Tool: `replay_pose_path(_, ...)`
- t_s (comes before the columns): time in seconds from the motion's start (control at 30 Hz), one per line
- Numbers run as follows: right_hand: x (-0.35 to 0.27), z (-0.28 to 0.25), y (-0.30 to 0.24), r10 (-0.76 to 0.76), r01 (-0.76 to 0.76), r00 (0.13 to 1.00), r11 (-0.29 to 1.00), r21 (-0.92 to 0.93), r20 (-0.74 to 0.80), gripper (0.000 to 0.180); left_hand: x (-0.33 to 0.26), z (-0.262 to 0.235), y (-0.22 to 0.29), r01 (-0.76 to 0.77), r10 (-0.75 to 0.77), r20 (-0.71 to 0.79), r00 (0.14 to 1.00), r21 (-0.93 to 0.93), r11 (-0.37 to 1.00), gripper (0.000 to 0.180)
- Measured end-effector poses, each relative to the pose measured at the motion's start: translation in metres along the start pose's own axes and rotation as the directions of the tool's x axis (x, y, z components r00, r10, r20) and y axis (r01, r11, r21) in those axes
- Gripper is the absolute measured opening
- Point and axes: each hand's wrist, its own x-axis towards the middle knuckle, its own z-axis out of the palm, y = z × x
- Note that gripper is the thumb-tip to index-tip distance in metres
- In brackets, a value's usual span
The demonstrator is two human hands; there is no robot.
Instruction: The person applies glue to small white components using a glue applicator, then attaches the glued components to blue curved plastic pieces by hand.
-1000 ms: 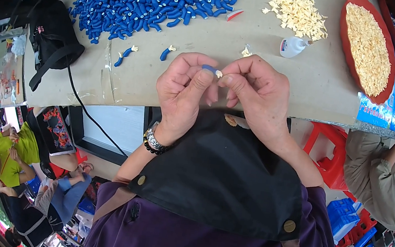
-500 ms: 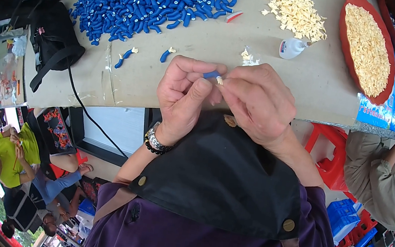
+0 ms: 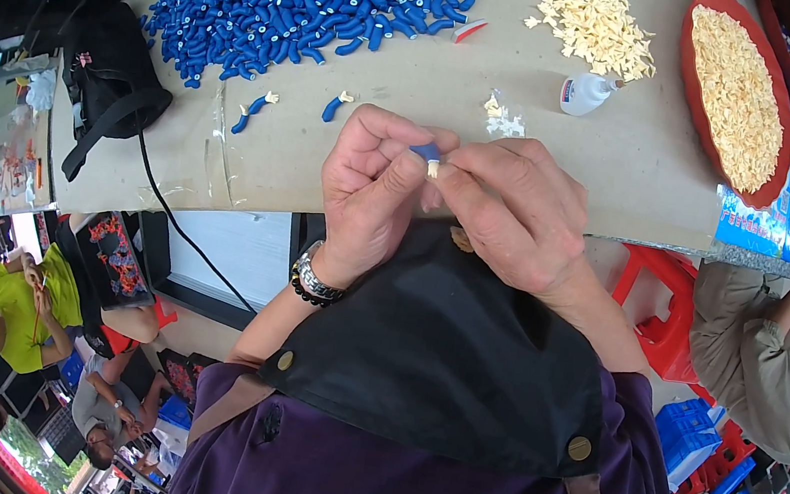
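Observation:
Between thumb and fingers my left hand (image 3: 370, 188) pinches a small blue toy arm (image 3: 424, 151), a curved sleeve piece. A cream toy hand (image 3: 433, 168) sits at the sleeve's end, and my right hand (image 3: 512, 203) closes its fingertips on it. Just beyond my hands lie a sleeve with a cream hand attached (image 3: 333, 109) and, further left, two blue sleeves close together (image 3: 249, 113), one bearing a cream hand. A big heap of blue sleeves (image 3: 298, 6) covers the far left of the table. Loose cream hands (image 3: 593, 22) form a smaller pile at the far right.
A white glue bottle (image 3: 586, 95) stands near the cream pile. White residue (image 3: 504, 119) lies beyond my right hand. A red tray (image 3: 775, 169) of cream pieces is at right, a black bag (image 3: 115, 81) with a cord at left. Other people sit on both sides.
The blue sleeve and cream hand have turned slightly in my fingers. My right fingertips have shifted a little left over the joint. The pieces on the table stay put.

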Motion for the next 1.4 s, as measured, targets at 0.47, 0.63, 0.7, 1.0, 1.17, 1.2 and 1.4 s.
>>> replay_pose_path(0.47,0.000,0.000,0.001,-0.027,0.026,1.000,1.000,-0.015,-0.010,0.032,-0.002,0.003,-0.001,-0.023,0.030,-0.054,0.998,0.119,0.993,0.021)
replay_pose_path(0.63,0.001,0.001,0.004,0.061,-0.061,0.995,0.998,0.005,-0.074,0.027,-0.004,0.004,0.002,-0.044,0.069,-0.090,0.993,0.258,0.965,0.016)
replay_pose_path(0.7,0.001,0.002,0.005,0.069,-0.069,0.995,0.998,0.006,-0.074,0.027,-0.005,0.007,0.004,-0.025,0.066,-0.123,0.990,0.309,0.951,0.016)
replay_pose_path(1.0,0.000,0.002,0.004,0.231,-0.231,0.973,0.971,0.056,0.000,0.019,-0.006,0.009,0.007,0.017,0.048,-0.153,0.987,0.398,0.917,0.017)
replay_pose_path(1.17,-0.002,0.005,-0.003,0.629,-0.624,0.772,0.721,0.303,0.091,0.008,-0.005,0.009,0.007,0.021,0.045,-0.152,0.987,0.410,0.912,0.019)
replay_pose_path(1.2,0.001,0.003,-0.004,0.723,-0.729,0.665,0.574,0.374,0.187,0.006,-0.004,0.009,0.006,0.010,0.057,-0.148,0.987,0.416,0.909,0.020)
replay_pose_path(1.4,0.005,0.000,-0.004,0.803,-0.831,0.454,0.225,0.510,0.385,0.007,-0.004,0.006,0.003,0.012,0.062,-0.163,0.985,0.418,0.908,0.018)
